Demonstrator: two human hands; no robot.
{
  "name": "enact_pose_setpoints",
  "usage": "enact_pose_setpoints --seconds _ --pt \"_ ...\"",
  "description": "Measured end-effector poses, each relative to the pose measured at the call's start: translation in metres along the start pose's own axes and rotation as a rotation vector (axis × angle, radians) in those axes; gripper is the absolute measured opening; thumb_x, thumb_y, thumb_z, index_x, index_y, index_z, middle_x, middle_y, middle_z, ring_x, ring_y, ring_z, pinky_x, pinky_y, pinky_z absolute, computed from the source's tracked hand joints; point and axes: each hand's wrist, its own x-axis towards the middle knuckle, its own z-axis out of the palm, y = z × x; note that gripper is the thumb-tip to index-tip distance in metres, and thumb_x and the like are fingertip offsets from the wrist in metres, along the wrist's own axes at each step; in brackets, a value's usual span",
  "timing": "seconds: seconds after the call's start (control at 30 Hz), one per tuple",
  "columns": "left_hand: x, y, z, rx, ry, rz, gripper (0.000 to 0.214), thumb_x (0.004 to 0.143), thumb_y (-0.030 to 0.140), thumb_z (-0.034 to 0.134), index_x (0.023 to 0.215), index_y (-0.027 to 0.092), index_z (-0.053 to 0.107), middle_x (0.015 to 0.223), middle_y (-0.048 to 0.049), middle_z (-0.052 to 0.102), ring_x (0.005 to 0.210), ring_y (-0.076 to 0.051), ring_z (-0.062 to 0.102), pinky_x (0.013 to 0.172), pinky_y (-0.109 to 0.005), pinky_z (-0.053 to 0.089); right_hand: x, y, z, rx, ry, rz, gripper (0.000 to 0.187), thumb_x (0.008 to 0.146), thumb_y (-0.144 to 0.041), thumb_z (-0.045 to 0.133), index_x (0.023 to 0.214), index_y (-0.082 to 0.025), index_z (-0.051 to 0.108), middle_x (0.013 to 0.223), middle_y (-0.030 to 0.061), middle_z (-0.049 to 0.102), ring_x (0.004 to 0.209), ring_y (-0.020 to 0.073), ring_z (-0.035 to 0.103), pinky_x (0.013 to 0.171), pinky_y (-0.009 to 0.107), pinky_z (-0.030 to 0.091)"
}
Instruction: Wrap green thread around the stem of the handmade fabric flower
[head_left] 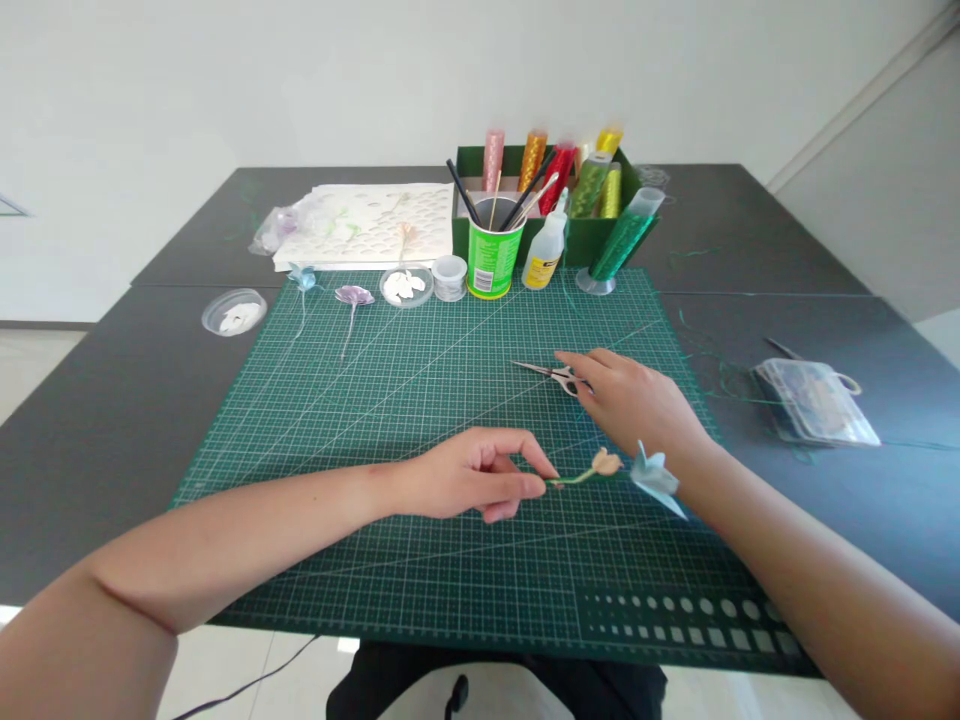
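My left hand [469, 475] pinches the green stem of a small peach flower bud [604, 462], held just above the green cutting mat [420, 420]. My right hand [634, 400] lies over the handles of small scissors [547, 372], whose blades point left on the mat; its fingers curl over them. A pale blue paper piece [655, 477] sits by my right wrist.
At the mat's far edge stand a green cup [491, 258] of tools, a glue bottle [545, 255], a green box [592, 215] of glitter thread tubes, small dishes [406, 286] of petals and two finished flowers [352, 297]. A clear plastic bag [814, 400] lies right.
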Motion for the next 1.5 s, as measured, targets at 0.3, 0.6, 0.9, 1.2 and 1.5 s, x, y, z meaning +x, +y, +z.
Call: enact_pose_setpoints --seconds 0.3,0.6,0.9,1.2,1.5 --pt "0.007 -0.002 -0.009 -0.031 0.549 0.257 0.021 0.097 0.036 0.064 0.103 0.017 0.058 0.050 0.0108 0.044 0.044 -0.006 0.029 0.045 -0.018 0.021 0.006 0.031 0.006 0.042 0.072 0.066 0.017 0.094 -0.023 0.057 0.100 -0.016 0.071 0.094 0.0113 0.073 0.079 0.0263 0.069 0.063 0.034 0.044" --pt "0.007 -0.001 -0.010 -0.043 0.595 0.266 0.022 0.097 0.037 0.065 0.102 0.018 0.057 0.049 0.0108 0.044 0.044 -0.006 0.029 0.045 -0.018 0.020 -0.009 0.005 -0.020 1.304 0.510 0.201 0.024 0.087 -0.025 0.076 0.095 -0.027 0.053 0.076 -0.0020 0.072 0.052 0.0133 0.064 0.051 0.027 0.052" --pt "0.005 -0.001 -0.011 -0.068 0.517 0.237 0.023 0.097 0.038 0.066 0.104 0.017 0.061 0.049 0.0099 0.047 0.043 -0.005 0.027 0.044 -0.018 0.018 -0.027 -0.019 0.002 1.853 -0.771 -0.252 0.049 0.087 -0.062 0.070 0.094 -0.014 0.061 0.061 0.0011 0.067 0.043 0.0078 0.055 0.042 0.018 0.044" --pt "0.005 -0.001 -0.011 -0.087 0.495 0.265 0.021 0.098 0.037 0.065 0.103 0.017 0.060 0.049 0.0097 0.046 0.044 -0.005 0.026 0.045 -0.019 0.018 -0.024 -0.019 0.010 1.925 -0.845 -0.257 0.049 0.092 -0.063 0.064 0.093 -0.014 0.060 0.057 0.0008 0.066 0.039 0.0094 0.055 0.038 0.018 0.046" --pt "0.005 -0.003 -0.011 -0.077 0.521 0.262 0.022 0.097 0.038 0.066 0.103 0.018 0.060 0.049 0.0098 0.046 0.043 -0.006 0.027 0.045 -0.019 0.018 -0.025 -0.022 0.015 1.981 -0.841 -0.216 0.047 0.091 -0.062 0.066 0.090 -0.015 0.058 0.059 0.0018 0.068 0.038 0.0101 0.057 0.036 0.018 0.047"
